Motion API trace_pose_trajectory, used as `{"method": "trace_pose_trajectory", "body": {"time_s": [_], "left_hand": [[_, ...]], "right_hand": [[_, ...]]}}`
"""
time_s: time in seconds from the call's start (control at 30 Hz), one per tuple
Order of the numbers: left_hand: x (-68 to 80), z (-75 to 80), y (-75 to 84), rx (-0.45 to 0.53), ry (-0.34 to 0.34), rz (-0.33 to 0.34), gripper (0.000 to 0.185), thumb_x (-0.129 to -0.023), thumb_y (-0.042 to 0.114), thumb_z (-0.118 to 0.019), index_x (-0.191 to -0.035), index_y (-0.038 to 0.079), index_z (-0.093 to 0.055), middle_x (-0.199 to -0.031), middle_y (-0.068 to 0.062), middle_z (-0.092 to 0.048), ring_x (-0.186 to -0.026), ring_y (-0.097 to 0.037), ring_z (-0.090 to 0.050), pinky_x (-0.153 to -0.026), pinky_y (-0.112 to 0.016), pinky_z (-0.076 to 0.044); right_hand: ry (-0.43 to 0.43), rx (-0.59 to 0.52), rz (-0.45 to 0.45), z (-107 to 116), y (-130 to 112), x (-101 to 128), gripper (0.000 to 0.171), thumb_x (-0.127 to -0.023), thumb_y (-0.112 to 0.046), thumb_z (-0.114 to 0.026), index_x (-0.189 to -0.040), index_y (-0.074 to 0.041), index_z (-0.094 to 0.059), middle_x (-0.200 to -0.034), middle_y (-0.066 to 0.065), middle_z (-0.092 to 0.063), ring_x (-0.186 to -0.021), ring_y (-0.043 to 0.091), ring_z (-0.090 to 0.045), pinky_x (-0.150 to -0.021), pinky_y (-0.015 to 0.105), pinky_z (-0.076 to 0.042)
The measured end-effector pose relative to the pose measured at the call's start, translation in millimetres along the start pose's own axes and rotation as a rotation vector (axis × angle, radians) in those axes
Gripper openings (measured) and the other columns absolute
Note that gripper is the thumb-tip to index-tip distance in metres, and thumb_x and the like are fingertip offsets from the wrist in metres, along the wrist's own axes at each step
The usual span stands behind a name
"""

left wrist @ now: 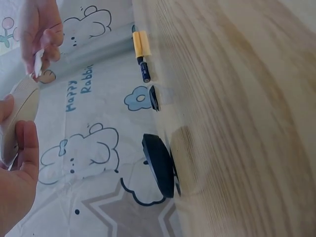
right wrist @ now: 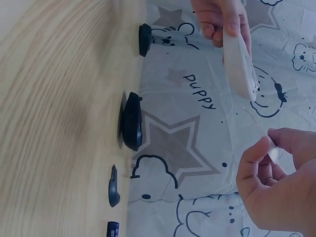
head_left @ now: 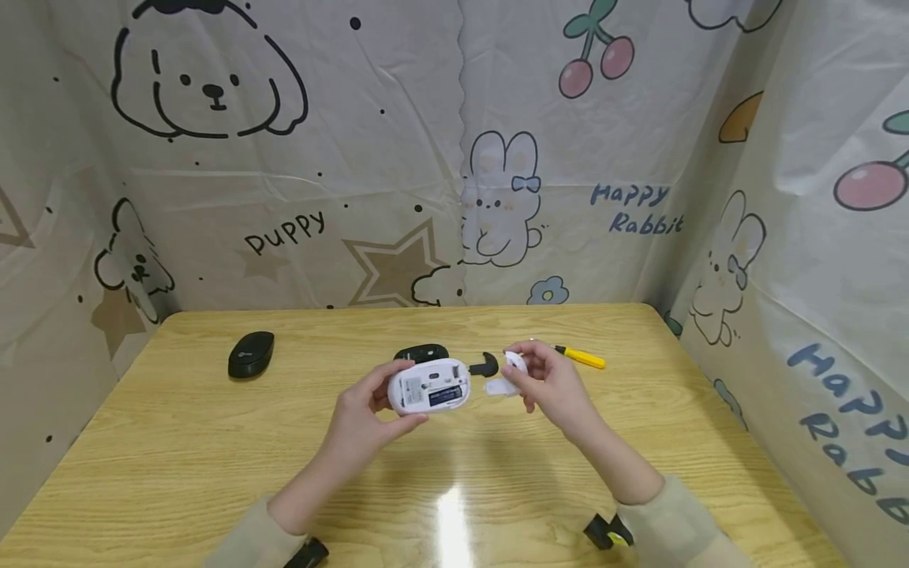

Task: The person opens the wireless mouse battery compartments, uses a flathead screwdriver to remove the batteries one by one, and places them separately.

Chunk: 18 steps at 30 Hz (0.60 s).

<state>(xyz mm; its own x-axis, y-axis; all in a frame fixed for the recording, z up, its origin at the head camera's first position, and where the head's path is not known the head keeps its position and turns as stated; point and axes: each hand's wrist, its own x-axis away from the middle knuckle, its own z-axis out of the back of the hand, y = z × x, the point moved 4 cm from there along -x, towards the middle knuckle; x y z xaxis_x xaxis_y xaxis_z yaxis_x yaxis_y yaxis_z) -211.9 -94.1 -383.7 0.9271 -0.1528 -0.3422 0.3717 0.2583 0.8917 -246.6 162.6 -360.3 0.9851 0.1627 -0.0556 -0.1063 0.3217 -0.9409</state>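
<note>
In the head view my left hand (head_left: pixel 358 410) grips a white computer mouse (head_left: pixel 429 386) by its sides, underside facing me. Its battery bay is uncovered and a dark battery (head_left: pixel 446 396) lies inside. Just to the right, my right hand (head_left: pixel 557 386) pinches a white battery cover (head_left: pixel 502 387) between thumb and fingers, a small gap away from the mouse. Both wrist views show mouse and cover held up above the table; in the right wrist view the thin cover (right wrist: pixel 272 152) points toward the mouse (right wrist: pixel 239 66).
Behind the white mouse lies a black mouse (head_left: pixel 421 353), with a curved black cover (head_left: pixel 485 365) beside it. Another black mouse (head_left: pixel 251 355) sits at the back left. A yellow-handled tool (head_left: pixel 585 358) lies behind my right hand. Printed cloth (head_left: pixel 398 197) hangs behind the table.
</note>
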Motion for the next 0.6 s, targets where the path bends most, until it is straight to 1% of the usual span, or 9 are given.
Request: {"method": "trace_pose_trajectory", "body": {"time_s": [0.13, 0.3, 0.43, 0.6], "left_hand": [[1.2, 4.7, -0.7, 0.007, 0.005, 0.011, 0.065, -0.068, 0.011, -0.084, -0.126, 0.013, -0.056, -0.11, -0.006, -0.065, -0.095, -0.015, -0.063, -0.079, -0.022, -0.056], [2.6, 9.8, -2.9, 0.021, 0.012, 0.023, 0.065, -0.067, 0.011, -0.084, -0.126, 0.016, -0.056, -0.111, -0.007, -0.064, -0.096, -0.017, -0.063, -0.08, -0.024, -0.056], [3.7, 13.6, -5.3, 0.033, 0.007, 0.046, 0.065, -0.068, 0.011, -0.084, -0.125, 0.018, -0.056, -0.112, -0.007, -0.064, -0.096, -0.017, -0.063, -0.081, -0.023, -0.055], [4.5, 18.6, -8.5, 0.06, -0.002, 0.087, 0.067, -0.068, 0.009, -0.084, -0.128, 0.012, -0.054, -0.113, -0.01, -0.062, -0.097, -0.02, -0.063, -0.083, -0.023, -0.055]], "right_hand": [[-0.017, -0.005, 0.009, 1.0, 5.7, -2.4, 0.037, -0.087, -0.02, -0.069, -0.116, -0.001, -0.056, -0.087, 0.011, -0.058, -0.057, 0.014, -0.049, -0.044, 0.025, -0.048], [-0.038, 0.015, 0.017, 0.3, 14.1, -6.4, 0.036, -0.086, -0.019, -0.07, -0.115, -0.001, -0.057, -0.084, 0.01, -0.059, -0.057, 0.014, -0.051, -0.044, 0.021, -0.047], [-0.05, 0.036, -0.001, -1.0, 23.6, -11.9, 0.034, -0.086, -0.016, -0.07, -0.113, 0.0, -0.058, -0.083, 0.01, -0.06, -0.057, 0.014, -0.051, -0.044, 0.023, -0.048], [-0.093, 0.032, -0.047, -5.2, 35.8, -19.8, 0.036, -0.086, -0.014, -0.069, -0.115, 0.004, -0.056, -0.086, 0.01, -0.063, -0.059, 0.017, -0.055, -0.046, 0.024, -0.049]]}}
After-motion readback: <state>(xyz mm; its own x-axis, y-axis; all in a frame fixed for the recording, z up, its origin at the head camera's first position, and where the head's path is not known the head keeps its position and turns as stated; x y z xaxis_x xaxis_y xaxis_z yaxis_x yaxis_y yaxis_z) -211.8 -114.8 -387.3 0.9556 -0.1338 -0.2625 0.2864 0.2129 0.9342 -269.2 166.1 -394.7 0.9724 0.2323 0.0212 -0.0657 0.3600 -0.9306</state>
